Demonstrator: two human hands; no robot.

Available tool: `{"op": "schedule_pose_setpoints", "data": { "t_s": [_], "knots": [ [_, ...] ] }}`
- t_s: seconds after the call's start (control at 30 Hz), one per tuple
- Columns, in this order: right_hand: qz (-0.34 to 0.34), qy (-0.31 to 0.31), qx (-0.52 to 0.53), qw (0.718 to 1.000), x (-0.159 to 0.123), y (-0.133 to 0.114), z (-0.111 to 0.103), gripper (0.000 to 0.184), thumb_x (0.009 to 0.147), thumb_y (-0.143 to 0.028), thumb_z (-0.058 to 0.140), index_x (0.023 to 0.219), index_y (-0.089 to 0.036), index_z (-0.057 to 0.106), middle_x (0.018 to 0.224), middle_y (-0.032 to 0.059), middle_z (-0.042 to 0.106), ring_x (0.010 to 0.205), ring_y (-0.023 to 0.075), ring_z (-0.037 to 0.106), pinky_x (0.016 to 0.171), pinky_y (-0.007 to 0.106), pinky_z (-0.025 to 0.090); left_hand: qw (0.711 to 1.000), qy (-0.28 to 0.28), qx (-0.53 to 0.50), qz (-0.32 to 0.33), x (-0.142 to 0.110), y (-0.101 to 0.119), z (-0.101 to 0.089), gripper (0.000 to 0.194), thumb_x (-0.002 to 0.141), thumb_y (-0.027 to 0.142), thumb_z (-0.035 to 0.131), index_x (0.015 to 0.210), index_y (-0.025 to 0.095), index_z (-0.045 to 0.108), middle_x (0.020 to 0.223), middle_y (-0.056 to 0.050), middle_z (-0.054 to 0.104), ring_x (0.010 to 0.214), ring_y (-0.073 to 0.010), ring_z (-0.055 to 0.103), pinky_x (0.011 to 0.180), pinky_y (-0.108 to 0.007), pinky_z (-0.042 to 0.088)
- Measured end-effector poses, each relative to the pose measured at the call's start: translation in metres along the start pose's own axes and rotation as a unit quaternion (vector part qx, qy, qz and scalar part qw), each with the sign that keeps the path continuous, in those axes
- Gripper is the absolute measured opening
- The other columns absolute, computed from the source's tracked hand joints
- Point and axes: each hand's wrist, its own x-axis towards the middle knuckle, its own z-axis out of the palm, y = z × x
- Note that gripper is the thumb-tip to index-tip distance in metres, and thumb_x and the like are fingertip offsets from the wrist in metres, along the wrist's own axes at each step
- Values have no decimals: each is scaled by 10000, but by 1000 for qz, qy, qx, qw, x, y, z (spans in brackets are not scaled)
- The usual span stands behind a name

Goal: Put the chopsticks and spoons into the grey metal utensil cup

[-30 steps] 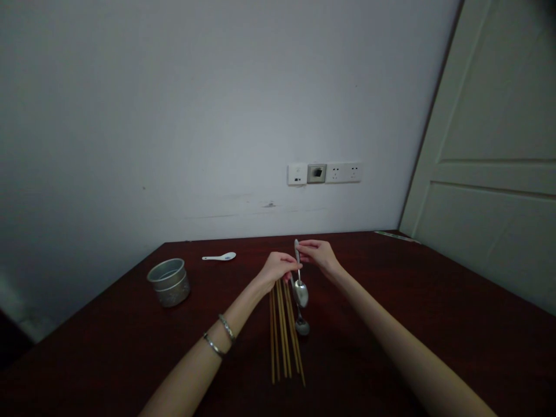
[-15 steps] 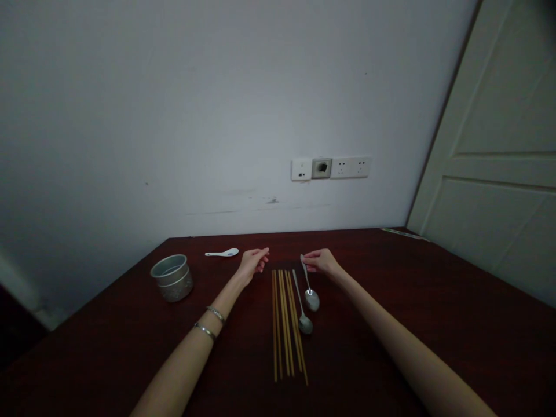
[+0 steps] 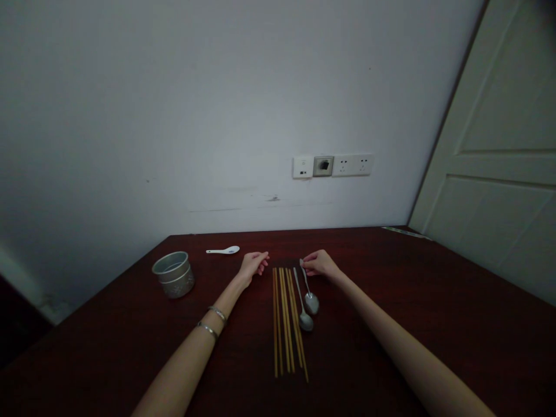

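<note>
My right hand (image 3: 319, 263) pinches the handle end of a metal spoon (image 3: 311, 302), whose bowl points toward me near the tabletop. Just left of it a second metal spoon (image 3: 306, 321) lies with its bowl toward me. Several wooden chopsticks (image 3: 284, 324) lie side by side along that spoon, roughly lengthwise to me. Left of the chopsticks' far ends is my left hand (image 3: 254, 265), holding nothing, with its fingers loosely curled and the thumb apart from them.
A grey metal tin (image 3: 174, 275) stands at the left of the dark red table (image 3: 356, 347). Near the back edge lies a white ceramic spoon (image 3: 223, 251). The wall (image 3: 234, 116) with sockets (image 3: 351, 165) rises behind; a pale door (image 3: 499, 133) is at the right.
My right hand has drawn the spoon slightly toward me, with its handle end now lower. The left hand has barely moved. The whole view has shifted a little.
</note>
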Motion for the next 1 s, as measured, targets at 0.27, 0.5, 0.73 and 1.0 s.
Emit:
{"op": "schedule_pose_setpoints", "data": {
  "t_s": [0.27,0.5,0.73,1.0],
  "knots": [
    [-20,34,-54,998,-5,-2,1,178,495,-86,724,621,-105,600,408,-26,568,352,109,550,321,177,487,1000,-2,21,15,0,-2,0,288,724,373,536,714,88,579,525,5,514,360,-39,402,318,-159,299],
    [-43,34,-115,992,-5,2,-1,169,508,-124,718,627,-112,599,448,-7,595,380,120,572,325,173,488,999,-11,40,27,-2,-4,1,275,743,356,522,721,89,584,527,0,522,360,-37,405,318,-152,301],
    [-50,31,-153,986,1,8,-3,199,490,-128,732,638,-123,598,459,-11,596,394,117,573,332,170,484,998,-13,53,30,-2,-4,3,243,755,313,499,699,92,582,513,7,522,347,-37,394,310,-152,295],
    [-75,43,-177,980,0,6,-8,159,535,-192,703,661,-131,628,506,27,618,445,141,582,380,213,477,998,-13,55,38,-3,-5,2,249,751,325,508,693,96,586,513,8,526,354,-38,404,318,-152,304]
  ]
}}
